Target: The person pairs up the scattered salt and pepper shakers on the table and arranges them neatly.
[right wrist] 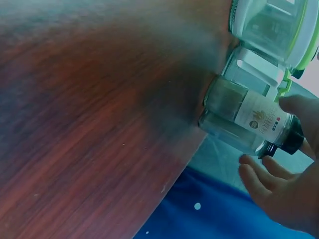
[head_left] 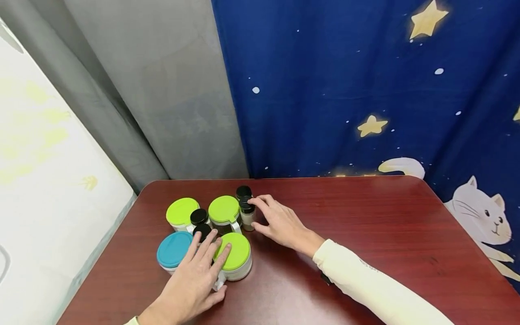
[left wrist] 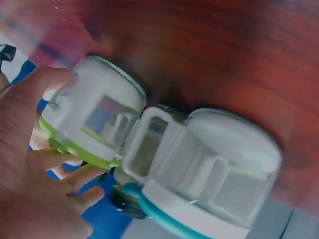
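My left hand [head_left: 192, 282] spreads its fingers over a small black-capped jar [head_left: 202, 231] and a green-lidded canister [head_left: 234, 253]. In the left wrist view its thumb lies by that canister [left wrist: 102, 102]. A blue-lidded canister [head_left: 175, 249] with a white handle stands to this hand's left. My right hand [head_left: 284, 223] is beside a labelled glass jar [head_left: 248, 216] with a black cap; its index finger touches the cap and its thumb is near the side. Another black-capped jar [head_left: 243, 192] stands right behind. Whether the thumb touches the glass is unclear.
Two more green-lidded canisters [head_left: 183, 211] [head_left: 224, 209] stand at the back of the cluster, with a black-capped jar [head_left: 199, 216] between them. All stand on a reddish-brown table [head_left: 365, 216]. Behind it hang grey and blue curtains [head_left: 325, 90]; a white surface [head_left: 40, 180] lies left.
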Demonstrator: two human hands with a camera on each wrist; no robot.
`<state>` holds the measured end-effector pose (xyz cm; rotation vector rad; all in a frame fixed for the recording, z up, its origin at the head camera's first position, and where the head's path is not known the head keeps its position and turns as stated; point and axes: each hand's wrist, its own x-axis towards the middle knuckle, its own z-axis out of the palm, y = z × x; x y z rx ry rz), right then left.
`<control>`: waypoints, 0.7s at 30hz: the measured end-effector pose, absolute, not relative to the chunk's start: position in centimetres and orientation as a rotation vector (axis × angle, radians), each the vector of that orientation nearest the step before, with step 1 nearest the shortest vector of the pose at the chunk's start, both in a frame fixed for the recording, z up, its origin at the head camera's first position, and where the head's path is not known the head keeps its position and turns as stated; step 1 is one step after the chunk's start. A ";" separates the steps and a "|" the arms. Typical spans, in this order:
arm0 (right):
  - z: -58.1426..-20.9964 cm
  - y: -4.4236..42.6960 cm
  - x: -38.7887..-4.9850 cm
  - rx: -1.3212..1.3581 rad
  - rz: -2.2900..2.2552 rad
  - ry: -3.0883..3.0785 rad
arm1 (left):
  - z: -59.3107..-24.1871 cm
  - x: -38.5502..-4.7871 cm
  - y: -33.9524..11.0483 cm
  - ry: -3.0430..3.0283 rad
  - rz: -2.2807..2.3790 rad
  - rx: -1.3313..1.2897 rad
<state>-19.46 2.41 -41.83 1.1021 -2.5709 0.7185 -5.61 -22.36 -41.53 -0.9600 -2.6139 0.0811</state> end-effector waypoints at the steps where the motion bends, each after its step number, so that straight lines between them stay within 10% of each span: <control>1: -41.8 2.4 -19.6 1.094 0.751 -2.549 | -41.4 -5.6 -22.1 -2.611 0.067 -0.966; 21: -43.3 0.4 -20.3 1.076 0.955 -2.506 | -42.9 -6.0 -21.0 -2.917 -0.928 -0.741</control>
